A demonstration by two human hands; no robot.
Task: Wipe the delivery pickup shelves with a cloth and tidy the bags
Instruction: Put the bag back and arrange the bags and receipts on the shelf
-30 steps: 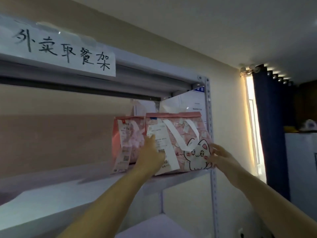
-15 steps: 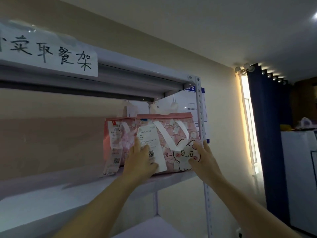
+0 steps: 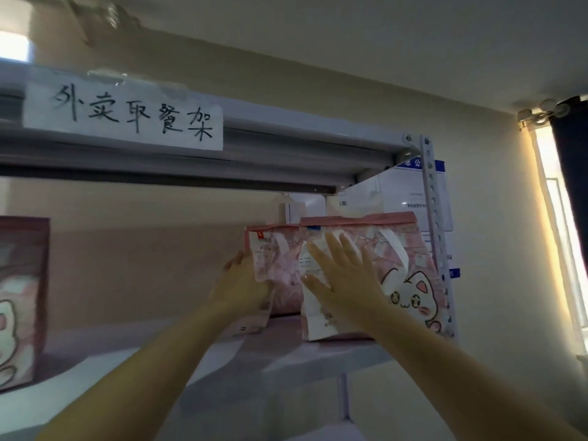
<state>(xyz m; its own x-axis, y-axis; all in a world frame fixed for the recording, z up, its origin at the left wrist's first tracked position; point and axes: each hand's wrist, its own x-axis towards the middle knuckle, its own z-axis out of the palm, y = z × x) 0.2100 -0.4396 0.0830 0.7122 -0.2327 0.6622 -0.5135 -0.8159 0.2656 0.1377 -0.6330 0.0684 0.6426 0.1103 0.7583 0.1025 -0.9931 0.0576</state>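
Note:
Two pink delivery bags stand side by side at the right end of a grey metal shelf (image 3: 318,354). The right bag (image 3: 410,281) has a white cartoon cat, white handles and a receipt on its front. The left bag (image 3: 280,272) is smaller and set further back, with a long receipt hanging down its front. My left hand (image 3: 241,284) grips the left bag's near edge and receipt. My right hand (image 3: 343,278) lies flat with fingers spread against the right bag's receipt. No cloth is in view.
A third pink cat bag (image 3: 19,300) stands at the shelf's far left. A handwritten paper sign (image 3: 124,117) is taped to the upper shelf beam. A perforated upright post (image 3: 436,237) bounds the right side, with posters behind it. A dark curtain (image 3: 572,154) hangs at the far right.
My left hand moved from the right bag's receipt over to the left bag. My right hand moved from the right bag's lower right corner onto its receipt. The view swung left, revealing the third bag.

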